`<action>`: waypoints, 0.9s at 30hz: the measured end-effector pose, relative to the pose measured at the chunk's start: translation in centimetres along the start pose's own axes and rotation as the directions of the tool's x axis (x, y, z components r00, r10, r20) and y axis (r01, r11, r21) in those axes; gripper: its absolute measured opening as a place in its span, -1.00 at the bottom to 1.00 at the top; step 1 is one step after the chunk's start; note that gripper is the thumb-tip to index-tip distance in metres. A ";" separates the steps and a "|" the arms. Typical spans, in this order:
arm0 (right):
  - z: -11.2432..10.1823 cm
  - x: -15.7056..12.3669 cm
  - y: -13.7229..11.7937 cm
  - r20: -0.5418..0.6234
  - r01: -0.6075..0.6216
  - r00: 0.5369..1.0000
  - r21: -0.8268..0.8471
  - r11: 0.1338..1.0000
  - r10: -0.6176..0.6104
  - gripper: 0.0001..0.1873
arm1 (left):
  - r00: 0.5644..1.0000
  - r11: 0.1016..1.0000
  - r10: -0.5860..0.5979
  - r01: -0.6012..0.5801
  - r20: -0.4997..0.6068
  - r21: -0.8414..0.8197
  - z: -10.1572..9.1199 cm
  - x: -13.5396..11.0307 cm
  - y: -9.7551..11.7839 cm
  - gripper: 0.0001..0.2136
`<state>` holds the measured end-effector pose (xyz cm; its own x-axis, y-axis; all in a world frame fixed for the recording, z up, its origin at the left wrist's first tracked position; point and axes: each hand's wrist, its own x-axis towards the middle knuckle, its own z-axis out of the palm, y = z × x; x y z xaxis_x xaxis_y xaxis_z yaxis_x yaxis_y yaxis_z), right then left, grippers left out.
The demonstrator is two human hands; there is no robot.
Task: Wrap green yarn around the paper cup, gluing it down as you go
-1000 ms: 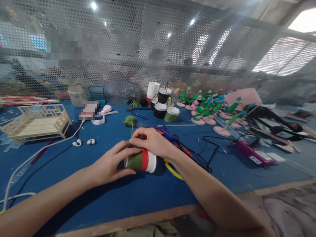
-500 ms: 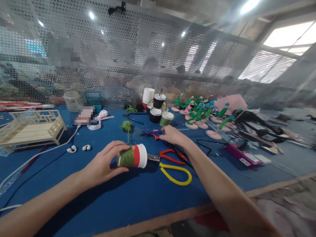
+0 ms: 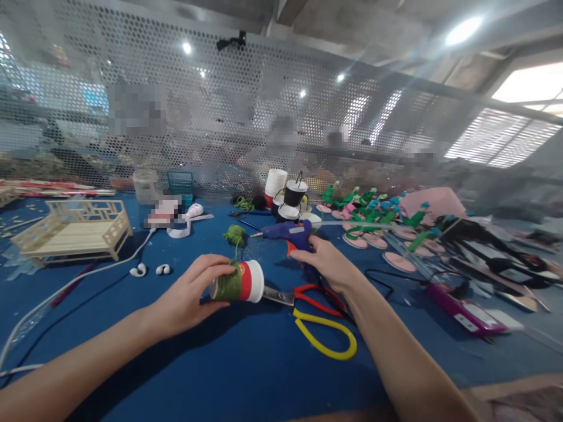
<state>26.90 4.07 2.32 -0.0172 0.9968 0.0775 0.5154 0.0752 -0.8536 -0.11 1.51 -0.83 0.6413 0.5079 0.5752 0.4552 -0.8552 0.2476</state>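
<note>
My left hand (image 3: 187,296) is closed round a paper cup (image 3: 240,282) lying on its side, white and red, half wrapped in green yarn. A green yarn strand runs up from it to a small yarn ball (image 3: 234,234). My right hand (image 3: 328,262) grips the handle of a blue glue gun (image 3: 290,231) and holds it above the blue table (image 3: 246,369), nozzle pointing left. Red and yellow scissors (image 3: 316,319) lie just right of the cup, below the right hand.
A wooden miniature bed (image 3: 73,230) stands at the left, with a white cable (image 3: 65,287) running across the table. Black, white and green cups (image 3: 290,202) cluster at the back. Green and pink craft flowers (image 3: 373,214) fill the right. A perforated metal screen (image 3: 246,117) closes the back.
My right hand left the cup, reached to the glue gun, closed on it and lifted it. The left hand kept holding the cup. The scissors came into sight.
</note>
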 end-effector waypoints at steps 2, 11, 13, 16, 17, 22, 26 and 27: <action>0.3 -1.1 -0.9 0.045 0.033 0.998 0.091 0.995 -0.037 -0.75 | 1.000 1.000 -0.006 0.006 -0.010 -0.004 0.0 0.0 -0.1 -0.62; 1.5 -4.1 -2.3 0.111 0.046 0.993 -0.011 0.999 -0.044 -0.81 | 0.995 0.994 -0.102 0.102 0.014 -0.044 0.1 -0.5 -0.5 -0.61; 1.4 -4.2 -2.2 0.123 0.048 0.992 -0.056 0.997 -0.041 -0.82 | 0.995 0.994 -0.098 0.098 0.010 -0.052 0.1 -0.4 -0.6 -0.60; 1.4 -4.2 -2.2 0.131 0.042 0.991 -0.103 0.994 -0.028 -0.83 | 0.997 0.996 -0.080 0.081 0.023 -0.049 0.0 -0.3 -0.6 -0.59; 1.4 -4.2 -2.2 0.128 0.029 0.992 -0.116 0.993 -0.014 -0.83 | 0.997 0.996 -0.072 0.074 0.029 -0.048 0.0 -0.3 -0.5 -0.59; 1.5 -4.1 -2.2 0.137 0.055 0.990 -0.179 0.982 -0.031 -0.82 | 0.998 0.997 -0.056 0.058 0.039 -0.059 -0.1 -0.2 -0.6 -0.61; 1.6 -4.2 -2.2 0.134 0.097 0.988 -0.203 0.974 -0.071 -0.83 | 0.997 0.997 -0.048 0.052 0.053 -0.061 -0.1 -0.2 -0.6 -0.61; 1.6 -4.2 -2.2 0.129 0.109 0.988 -0.203 0.973 -0.083 -0.83 | 0.997 0.997 -0.049 0.052 0.056 -0.064 -0.2 -0.2 -0.6 -0.61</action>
<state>24.46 -0.23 3.04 -0.1709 0.9819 0.0811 0.6739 0.1766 -0.7174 -0.60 1.90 -0.97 0.6519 0.5538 0.5180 0.4478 -0.8325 0.3264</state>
